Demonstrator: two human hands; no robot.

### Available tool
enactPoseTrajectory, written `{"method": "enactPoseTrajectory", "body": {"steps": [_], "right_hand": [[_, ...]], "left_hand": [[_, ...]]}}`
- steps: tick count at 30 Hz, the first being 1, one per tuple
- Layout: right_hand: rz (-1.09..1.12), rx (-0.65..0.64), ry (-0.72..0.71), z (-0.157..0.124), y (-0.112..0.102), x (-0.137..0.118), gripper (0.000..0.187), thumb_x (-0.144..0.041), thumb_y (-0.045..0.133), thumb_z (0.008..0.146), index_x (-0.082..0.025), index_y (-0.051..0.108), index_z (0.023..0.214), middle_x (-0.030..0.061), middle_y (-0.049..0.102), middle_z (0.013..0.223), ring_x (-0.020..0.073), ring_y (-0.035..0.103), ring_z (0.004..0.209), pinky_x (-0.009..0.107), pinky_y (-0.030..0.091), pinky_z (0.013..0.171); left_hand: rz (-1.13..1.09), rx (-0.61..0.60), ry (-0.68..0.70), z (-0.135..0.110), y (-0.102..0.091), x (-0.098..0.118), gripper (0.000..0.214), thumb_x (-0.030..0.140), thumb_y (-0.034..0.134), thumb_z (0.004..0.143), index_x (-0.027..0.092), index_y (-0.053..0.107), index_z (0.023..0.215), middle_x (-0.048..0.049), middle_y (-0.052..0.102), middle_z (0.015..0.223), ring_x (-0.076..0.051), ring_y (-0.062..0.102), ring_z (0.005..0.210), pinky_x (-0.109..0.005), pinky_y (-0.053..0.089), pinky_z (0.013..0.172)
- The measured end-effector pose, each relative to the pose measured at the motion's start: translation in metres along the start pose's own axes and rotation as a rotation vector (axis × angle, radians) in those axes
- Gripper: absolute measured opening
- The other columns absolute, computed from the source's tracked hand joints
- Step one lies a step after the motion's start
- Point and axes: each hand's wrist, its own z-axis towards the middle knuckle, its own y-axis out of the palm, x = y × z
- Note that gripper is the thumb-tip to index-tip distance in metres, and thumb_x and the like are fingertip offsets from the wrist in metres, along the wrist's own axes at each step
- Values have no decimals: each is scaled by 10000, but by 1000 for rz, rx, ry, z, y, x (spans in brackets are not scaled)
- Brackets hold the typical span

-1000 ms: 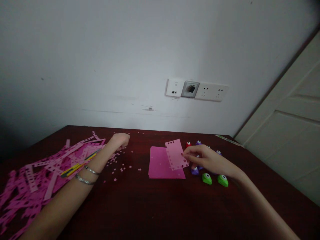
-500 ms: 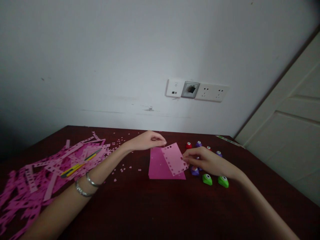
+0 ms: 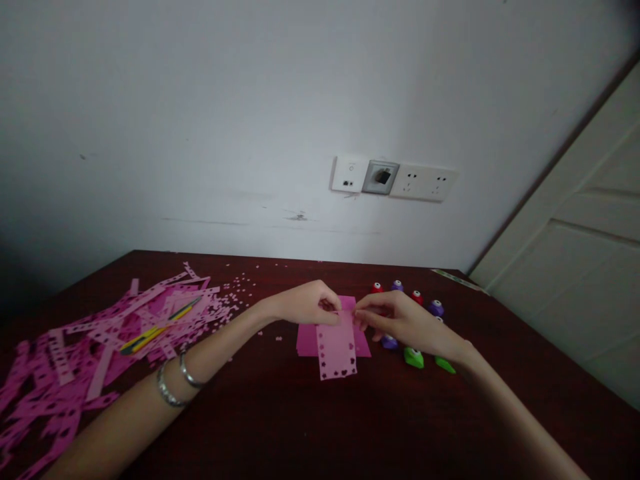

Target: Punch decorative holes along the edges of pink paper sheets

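A small light pink punched paper (image 3: pixel 337 349) hangs over the dark table, its bottom edge lined with punched holes. My left hand (image 3: pixel 307 304) pinches its top left corner and my right hand (image 3: pixel 395 318) pinches its top right corner. Behind it a darker pink sheet (image 3: pixel 306 338) lies flat on the table. Close by my right hand stand small craft punches: red (image 3: pixel 377 288), purple (image 3: pixel 436 308) and green (image 3: pixel 413 358).
A heap of punched pink paper strips (image 3: pixel 75 347) covers the table's left side, with a yellow utility knife (image 3: pixel 156 328) on it. Tiny pink cut-outs (image 3: pixel 235 287) are scattered nearby. Wall sockets (image 3: pixel 393 179) and a door (image 3: pixel 580 247) stand beyond the dark wooden table (image 3: pixel 280 427).
My left hand came across from the strip heap and took the paper's top left corner. The paper, held earlier by my right hand alone, was turned and brought nearer, now hanging between both hands.
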Motion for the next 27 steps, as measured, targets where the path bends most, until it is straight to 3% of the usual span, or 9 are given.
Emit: {"method": "enactPoseTrajectory", "body": {"steps": [7,22,24,27], "right_hand": [[-13,-76,8,-1,7,-3,179,-251,454,858,-150,600,838,14,608,694,92,580,520,187,444,445],[34,-180,-1,-2,12,-6,132,-180,484,807,-136,609,802,-2,572,683,67,565,466,142,439,375],[16,-134,-15,-1,11,-4,128,-178,481,806,-140,601,780,-7,572,661,73,573,466,147,438,386],[-11,23,-24,1,10,0,143,-195,471,813,-146,593,756,-1,583,656,84,580,477,168,461,412]], "left_hand": [[85,-72,22,0,3,0,146,174,508,711,145,640,769,39,513,608,-65,425,554,-200,323,528],[124,-205,-11,-2,5,7,133,171,533,698,143,646,762,25,559,609,-79,475,564,-207,347,531],[108,-129,1,-2,2,7,143,202,558,703,150,649,801,9,595,672,-87,502,608,-208,371,563],[124,235,-30,-2,-3,4,153,225,587,690,146,636,811,-14,608,736,-97,516,653,-213,393,591]]}}
